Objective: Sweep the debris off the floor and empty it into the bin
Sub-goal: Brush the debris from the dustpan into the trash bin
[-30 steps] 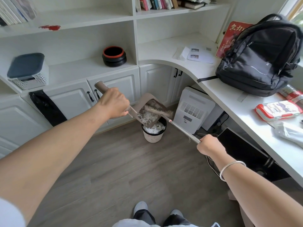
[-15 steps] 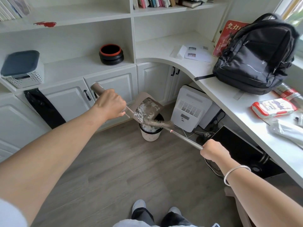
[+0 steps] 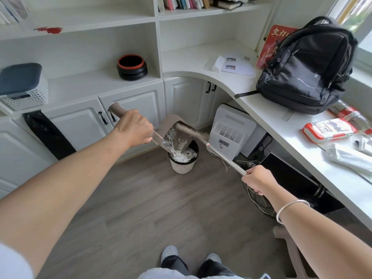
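A brown dustpan (image 3: pixel 177 135) hangs tilted over a small white bin (image 3: pixel 182 166) on the wood floor, with white paper scraps clinging inside it. My left hand (image 3: pixel 134 128) grips the dustpan's handle, whose tan end sticks out to the upper left. The broom head (image 3: pixel 192 131) rests inside the pan near its top edge, and its long metal handle runs down to my right hand (image 3: pixel 258 179), which is closed around it. White scraps (image 3: pixel 184 156) fill the bin to near its rim.
White cabinets stand behind the bin, and a white air purifier (image 3: pixel 229 130) is just to its right. A curved white desk (image 3: pixel 281 125) carries a black backpack (image 3: pixel 308 65). Cables (image 3: pixel 259 198) lie on the floor under the desk. My feet are at the bottom.
The broom head went from the top of the pan down to the bin's rim, then back up to the top. The dustpan stays tilted over the bin.
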Available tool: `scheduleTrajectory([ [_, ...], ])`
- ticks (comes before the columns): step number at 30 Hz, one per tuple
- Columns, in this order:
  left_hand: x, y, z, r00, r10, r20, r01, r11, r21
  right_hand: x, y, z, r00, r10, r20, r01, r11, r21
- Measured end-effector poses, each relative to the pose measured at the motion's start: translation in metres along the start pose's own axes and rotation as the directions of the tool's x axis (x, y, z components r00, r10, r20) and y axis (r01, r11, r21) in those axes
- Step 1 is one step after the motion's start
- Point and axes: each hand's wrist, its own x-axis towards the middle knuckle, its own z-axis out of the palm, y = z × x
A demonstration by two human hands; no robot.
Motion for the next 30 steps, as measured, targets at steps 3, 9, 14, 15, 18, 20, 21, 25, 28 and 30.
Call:
scheduleTrajectory([
  [3, -0.003, -0.005, 0.001, 1.0, 0.006, 0.003, -0.006, 1.0, 0.0, -0.001, -0.016, 0.008, 1.0, -0.022, 0.006, 0.022, 0.999, -0.028],
  [9, -0.005, -0.008, -0.001, 1.0, 0.018, -0.007, -0.018, 1.0, 0.014, -0.005, -0.032, 0.027, 1.0, -0.01, 0.019, 0.012, 0.992, -0.129],
  [14, -0.003, -0.008, 0.002, 1.0, 0.019, -0.001, -0.019, 0.999, 0.028, -0.007, -0.034, 0.023, 1.0, -0.028, -0.015, 0.023, 0.966, -0.259],
  [15, -0.003, -0.008, 0.004, 1.0, 0.017, 0.004, -0.017, 1.0, 0.026, -0.007, -0.033, 0.021, 0.999, -0.028, -0.019, 0.022, 0.959, -0.284],
  [18, -0.003, -0.008, 0.008, 1.0, 0.004, 0.011, -0.004, 1.0, 0.02, -0.008, -0.029, 0.016, 0.999, -0.036, -0.016, 0.029, 0.947, -0.32],
  [20, -0.003, -0.009, 0.009, 1.0, -0.006, 0.012, 0.006, 1.0, 0.016, -0.008, -0.022, 0.013, 1.0, -0.027, -0.006, 0.024, 0.953, -0.301],
  [21, -0.003, -0.009, 0.009, 1.0, -0.012, 0.011, 0.011, 1.0, 0.017, -0.008, -0.017, 0.012, 1.0, -0.013, 0.0, 0.013, 0.96, -0.279],
  [25, 0.0, -0.011, 0.008, 0.999, -0.035, 0.024, 0.035, 0.999, 0.013, -0.008, -0.006, 0.005, 1.0, 0.018, 0.018, -0.014, 0.977, -0.215],
  [28, 0.003, -0.01, 0.004, 0.999, -0.03, 0.015, 0.03, 0.999, 0.027, -0.006, -0.01, 0.002, 1.0, -0.006, 0.01, 0.007, 0.982, -0.187],
  [30, 0.004, -0.009, 0.002, 1.0, -0.018, 0.015, 0.018, 0.999, 0.03, -0.005, -0.015, 0.003, 1.0, -0.018, 0.001, 0.018, 0.985, -0.171],
])
